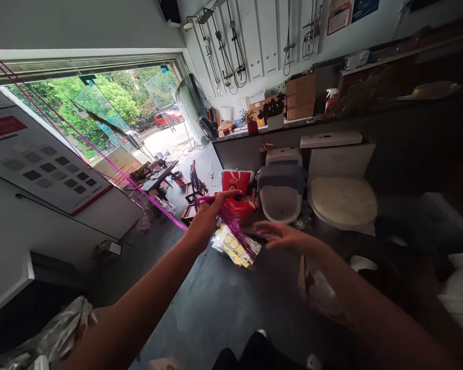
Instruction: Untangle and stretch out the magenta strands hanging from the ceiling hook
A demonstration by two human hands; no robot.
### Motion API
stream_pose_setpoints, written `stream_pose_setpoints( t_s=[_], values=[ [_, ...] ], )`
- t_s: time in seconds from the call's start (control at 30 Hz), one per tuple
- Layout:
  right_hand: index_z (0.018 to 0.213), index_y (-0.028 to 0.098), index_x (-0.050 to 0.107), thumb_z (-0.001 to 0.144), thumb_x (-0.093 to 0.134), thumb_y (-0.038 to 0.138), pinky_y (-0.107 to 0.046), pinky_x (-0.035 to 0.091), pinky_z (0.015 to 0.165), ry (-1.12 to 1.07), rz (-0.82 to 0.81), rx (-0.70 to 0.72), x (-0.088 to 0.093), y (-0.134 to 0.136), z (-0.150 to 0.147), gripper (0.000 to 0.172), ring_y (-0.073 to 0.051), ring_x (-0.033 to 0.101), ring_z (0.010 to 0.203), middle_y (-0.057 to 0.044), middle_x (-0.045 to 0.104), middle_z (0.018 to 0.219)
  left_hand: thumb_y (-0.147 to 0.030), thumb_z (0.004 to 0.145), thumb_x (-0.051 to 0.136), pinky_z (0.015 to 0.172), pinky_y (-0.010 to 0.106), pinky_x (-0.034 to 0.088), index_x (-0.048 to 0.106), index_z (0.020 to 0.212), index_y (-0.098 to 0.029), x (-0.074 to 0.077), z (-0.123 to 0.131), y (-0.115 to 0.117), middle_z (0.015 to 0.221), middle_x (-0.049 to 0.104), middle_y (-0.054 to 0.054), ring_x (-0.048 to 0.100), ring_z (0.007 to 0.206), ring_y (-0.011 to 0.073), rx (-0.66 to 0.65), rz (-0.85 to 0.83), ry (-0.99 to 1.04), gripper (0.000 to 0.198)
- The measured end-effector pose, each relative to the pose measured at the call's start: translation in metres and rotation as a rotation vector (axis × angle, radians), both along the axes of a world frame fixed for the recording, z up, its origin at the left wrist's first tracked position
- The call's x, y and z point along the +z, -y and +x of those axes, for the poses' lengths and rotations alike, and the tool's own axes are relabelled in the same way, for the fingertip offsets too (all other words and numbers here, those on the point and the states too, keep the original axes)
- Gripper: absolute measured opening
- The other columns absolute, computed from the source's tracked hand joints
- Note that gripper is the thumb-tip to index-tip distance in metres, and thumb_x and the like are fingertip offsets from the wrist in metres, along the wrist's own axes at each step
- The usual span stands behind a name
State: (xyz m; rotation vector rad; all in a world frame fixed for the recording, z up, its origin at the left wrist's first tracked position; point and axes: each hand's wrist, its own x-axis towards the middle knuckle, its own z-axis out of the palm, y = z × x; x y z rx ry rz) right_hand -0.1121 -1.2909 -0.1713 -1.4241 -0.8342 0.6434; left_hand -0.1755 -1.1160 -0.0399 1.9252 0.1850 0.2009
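Purple string [238,237] hangs in a loose bundle of strands from my left hand [211,209]. That hand is closed on the string near its thumb, with one finger stretched out to the right. A taut length of the same string runs from the upper left corner down to the left hand. My right hand [283,236] is to the right of the bundle, a little apart from it, slightly blurred. Its fingers are spread, and I see nothing in it. Behind the strands, below my left hand, lie sheets with yellow round stickers [231,246].
Red bags [237,192] sit on the floor ahead, beside a toilet [281,192] and a second toilet with its lid down [343,203]. A dark chair [195,187] and a table [160,177] stand further left. A ledge holds potted plants [274,115] and cardboard boxes [301,95].
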Motion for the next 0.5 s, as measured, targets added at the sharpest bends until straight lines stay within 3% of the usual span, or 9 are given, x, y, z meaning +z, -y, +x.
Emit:
stream_pose_setpoints(
  t_s=[0.03,0.1,0.2,0.27,0.37,0.43,0.5],
  values=[
    [0.103,0.021,0.054,0.060,0.065,0.031,-0.032,0.040,0.080,-0.033,0.095,-0.019,0.024,-0.012,0.002,0.046,-0.017,0.052,0.093,-0.004,0.057,0.101,-0.047,0.079,0.040,0.076,0.033,0.042,0.063,0.100,-0.028,-0.003,0.000,0.003,0.098,0.064,0.001,0.055,0.086,0.0226,-0.017,-0.026,0.000,0.037],
    [0.088,0.018,0.058,0.064,0.062,0.031,-0.033,0.041,0.076,-0.071,0.227,-0.127,0.065,-0.037,-0.003,0.028,-0.015,0.054,0.080,-0.002,0.059,0.086,-0.047,0.079,0.041,0.076,0.033,0.042,0.061,0.104,-0.027,-0.006,0.000,0.006,0.097,0.064,0.001,0.056,0.083,0.0212,-0.044,-0.086,0.017,0.038],
    [0.068,0.018,0.056,0.067,0.058,0.032,-0.033,0.041,0.071,-0.221,0.405,-0.364,0.092,-0.057,-0.022,0.015,-0.013,0.052,0.067,0.001,0.055,0.069,-0.046,0.080,0.040,0.078,0.032,0.041,0.060,0.106,-0.025,-0.007,0.000,0.002,0.104,0.063,0.003,0.055,0.091,0.0211,-0.029,-0.163,0.063,0.039],
    [0.061,0.018,0.053,0.068,0.056,0.031,-0.035,0.040,0.075,-0.289,0.526,-0.341,0.087,-0.052,-0.032,0.015,-0.015,0.053,0.073,-0.001,0.057,0.075,-0.045,0.081,0.039,0.079,0.031,0.040,0.060,0.105,-0.024,-0.007,0.002,-0.007,0.111,0.060,0.003,0.052,0.098,0.0211,0.002,-0.198,0.080,0.038],
    [0.056,0.018,0.051,0.063,0.060,0.027,-0.038,0.035,0.088,-0.210,0.579,-0.183,0.061,-0.021,-0.039,0.015,-0.021,0.051,0.096,-0.003,0.058,0.097,-0.044,0.081,0.039,0.075,0.028,0.040,0.062,0.102,-0.023,-0.007,0.009,-0.027,0.111,0.060,0.004,0.050,0.100,0.0200,0.010,-0.256,0.077,0.037],
    [0.057,0.019,0.052,0.059,0.066,0.025,-0.039,0.031,0.093,-0.105,0.475,-0.113,0.039,0.005,-0.040,0.016,-0.024,0.044,0.109,-0.004,0.053,0.111,-0.044,0.081,0.040,0.071,0.027,0.040,0.062,0.100,-0.022,-0.006,0.014,-0.040,0.109,0.061,0.004,0.052,0.096,0.0192,0.014,-0.260,0.070,0.037],
    [0.060,0.019,0.055,0.057,0.069,0.024,-0.040,0.029,0.095,-0.028,0.272,-0.079,0.015,0.029,-0.044,0.016,-0.026,0.038,0.116,-0.006,0.047,0.121,-0.045,0.081,0.039,0.070,0.026,0.039,0.062,0.099,-0.022,-0.003,0.018,-0.050,0.106,0.061,0.004,0.052,0.093,0.0179,0.027,-0.241,0.087,0.037]
  ],
)
